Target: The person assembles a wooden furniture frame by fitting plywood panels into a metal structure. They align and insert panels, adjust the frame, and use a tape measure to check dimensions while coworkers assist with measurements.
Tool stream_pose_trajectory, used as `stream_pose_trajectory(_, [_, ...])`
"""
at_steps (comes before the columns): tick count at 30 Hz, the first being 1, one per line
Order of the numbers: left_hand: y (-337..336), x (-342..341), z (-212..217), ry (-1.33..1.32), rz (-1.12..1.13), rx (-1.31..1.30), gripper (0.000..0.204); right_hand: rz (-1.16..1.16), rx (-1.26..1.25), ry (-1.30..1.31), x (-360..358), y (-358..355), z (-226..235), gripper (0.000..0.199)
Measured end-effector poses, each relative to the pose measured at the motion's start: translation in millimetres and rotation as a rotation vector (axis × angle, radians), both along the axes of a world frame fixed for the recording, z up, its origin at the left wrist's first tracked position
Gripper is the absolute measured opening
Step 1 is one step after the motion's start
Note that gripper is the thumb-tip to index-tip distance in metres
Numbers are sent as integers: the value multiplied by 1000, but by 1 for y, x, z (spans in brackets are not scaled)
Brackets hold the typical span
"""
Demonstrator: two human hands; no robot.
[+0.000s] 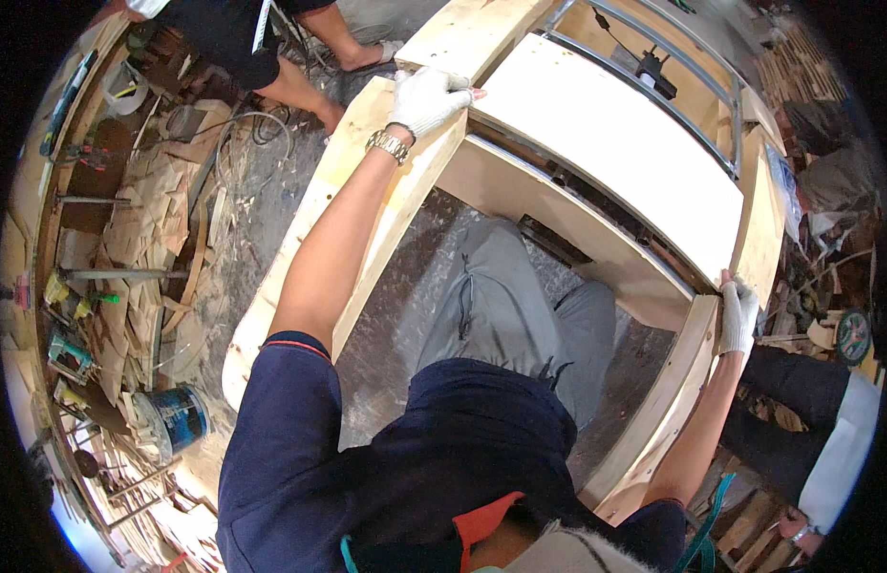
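inside the curved frame (386, 181) | left hand (426, 97) gloved, fingers curled over the panel (615, 153) corner at the frame's left rail | right hand (737, 317) gloved, gripping the panel's right end | panel flat across the frame top | bucket (179, 417) on floor, far left

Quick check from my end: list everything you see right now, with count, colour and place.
Wooden frame: one, pale wood, centre, curved sides.
Flat panel: one, pale, lying across the frame's top.
Paint can: one, blue, lower left floor.
Wood offcuts: many, tan, left floor.
Cable: one, grey, coiled upper left.
Other people: two, one at top, one at right edge.
Wristwatch: one, metal, left wrist.
Left hand: white glove, on panel's left end.
Right hand: white glove, at panel's right end.
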State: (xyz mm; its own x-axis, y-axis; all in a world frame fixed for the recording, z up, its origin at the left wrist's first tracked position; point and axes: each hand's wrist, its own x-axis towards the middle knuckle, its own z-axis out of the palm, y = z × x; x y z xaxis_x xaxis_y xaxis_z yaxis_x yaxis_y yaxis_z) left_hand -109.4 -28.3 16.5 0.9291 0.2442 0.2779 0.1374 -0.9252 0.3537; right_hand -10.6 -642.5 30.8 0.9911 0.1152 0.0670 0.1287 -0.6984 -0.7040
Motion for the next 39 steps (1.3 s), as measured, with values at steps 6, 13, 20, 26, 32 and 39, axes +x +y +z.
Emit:
stream_pose_trajectory(6, [0, 2, 0, 26, 26, -87, 59, 1, -10, 23, 1, -4, 1, 48])
stream_pose_trajectory(13, [0, 1, 4, 78, 36, -83, 59, 0, -5, 59, -4, 8, 10, 44])
stream_pose_trajectory(20, [1, -1, 4, 71, 44, -64, 60, 22, -60, 0, 3, -3, -1, 43])
stream_pose_trajectory(26, [2, -3, -1, -7, 7, -120, 56, -53, -79, 122, -18, 5, 13, 51])
stream_pose_trajectory(32, [17, 6, 3, 41, -65, -203, 59, -94, -266, -37, -7, 14, 13, 51])
stream_pose_trajectory(39, [43, 18, -15, 90, -91, -273, 50, -72, -198, 22, -12, 9, 15, 54])
